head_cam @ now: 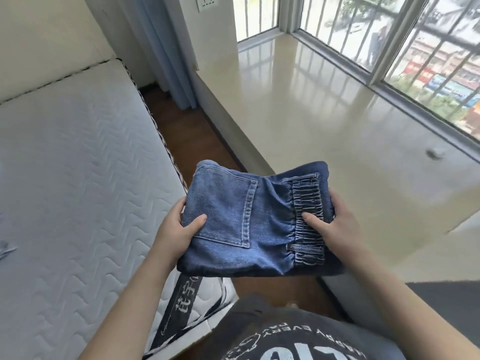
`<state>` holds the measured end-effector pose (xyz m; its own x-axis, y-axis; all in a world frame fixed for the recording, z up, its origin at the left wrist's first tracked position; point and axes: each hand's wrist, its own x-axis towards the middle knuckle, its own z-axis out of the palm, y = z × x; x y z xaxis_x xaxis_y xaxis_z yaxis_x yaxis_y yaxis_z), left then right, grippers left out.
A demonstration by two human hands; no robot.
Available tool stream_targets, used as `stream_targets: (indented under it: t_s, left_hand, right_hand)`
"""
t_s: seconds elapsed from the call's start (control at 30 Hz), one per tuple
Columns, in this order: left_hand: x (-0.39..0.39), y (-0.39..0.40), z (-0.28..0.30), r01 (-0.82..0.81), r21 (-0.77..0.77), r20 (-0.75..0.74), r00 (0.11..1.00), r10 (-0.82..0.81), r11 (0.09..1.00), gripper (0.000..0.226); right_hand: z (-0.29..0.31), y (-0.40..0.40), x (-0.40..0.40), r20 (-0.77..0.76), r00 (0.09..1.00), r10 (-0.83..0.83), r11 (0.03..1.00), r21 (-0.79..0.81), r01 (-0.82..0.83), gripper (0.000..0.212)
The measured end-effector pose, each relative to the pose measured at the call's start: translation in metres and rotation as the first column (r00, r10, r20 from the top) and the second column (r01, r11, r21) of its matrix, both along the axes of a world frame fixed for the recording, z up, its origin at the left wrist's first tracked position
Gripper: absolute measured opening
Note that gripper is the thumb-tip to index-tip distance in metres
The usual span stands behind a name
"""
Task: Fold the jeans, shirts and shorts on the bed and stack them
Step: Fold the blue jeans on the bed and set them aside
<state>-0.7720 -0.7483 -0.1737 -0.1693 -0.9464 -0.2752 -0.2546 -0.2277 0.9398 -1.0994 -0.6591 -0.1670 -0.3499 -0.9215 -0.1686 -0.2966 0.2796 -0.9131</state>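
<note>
The folded jeans (255, 224) are a compact denim bundle carried in the air between both hands, over the strip of brown floor (179, 131) that runs beside the bed (78, 157). The left hand (179, 229) grips the bundle's pocket end, thumb curled on top of the denim and fingers tucked underneath. The right hand (335, 229) grips the opposite end, thumb pressing on the gathered elastic waistband (307, 224) and fingers wrapped under the edge.

By my judgement the folding of this piece is done and the step in hand is the carry to wherever the stack goes. No stack shows here, so I cannot tell where it is meant to sit. The next move calls for keeping both grips level so the layers do not slide apart, then lowering the bundle flat and letting go of both ends together.

To the left of the left hand lies the quilted white mattress, with a scrap of pale blue fabric (6, 249) at its far left edge, too little in view to name. Beyond and to the right of the right hand stretches a wide glossy window ledge (324, 100) under barred windows (415, 42); a small pale object (434, 153) rests on it, too blurred to identify. A light blue curtain (166, 48) hangs ahead. Nothing stands between the hands and either surface.
</note>
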Motion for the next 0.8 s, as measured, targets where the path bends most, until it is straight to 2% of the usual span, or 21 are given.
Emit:
stream_targets:
  t_s: [0.1, 0.53, 0.67, 0.8]
  left_hand:
    - [0.01, -0.021, -0.003, -0.102, 0.012, 0.017, 0.995, 0.102, 0.995, 0.054]
    - [0.073, -0.156, -0.014, -0.329, 0.006, 0.037, 0.944, 0.329, 0.944, 0.044]
    - [0.097, -0.201, -0.023, -0.366, 0.075, -0.01, 0.93, 0.367, 0.928, 0.041]
    - [0.112, -0.238, -0.033, -0.412, 0.121, -0.01, 0.909, 0.416, 0.903, 0.042]
  right_hand:
    - [-0.005, -0.044, 0.006, 0.041, 0.997, 0.066, 0.998, 0.015, -0.066, 0.053]
    - [-0.019, -0.251, 0.059, 0.129, 0.956, 0.264, 0.961, 0.048, -0.272, 0.048]
    - [-0.026, -0.308, 0.079, 0.188, 0.942, 0.278, 0.954, 0.061, -0.294, 0.045]
    - [-0.035, -0.356, 0.095, 0.232, 0.923, 0.306, 0.941, 0.076, -0.331, 0.051]
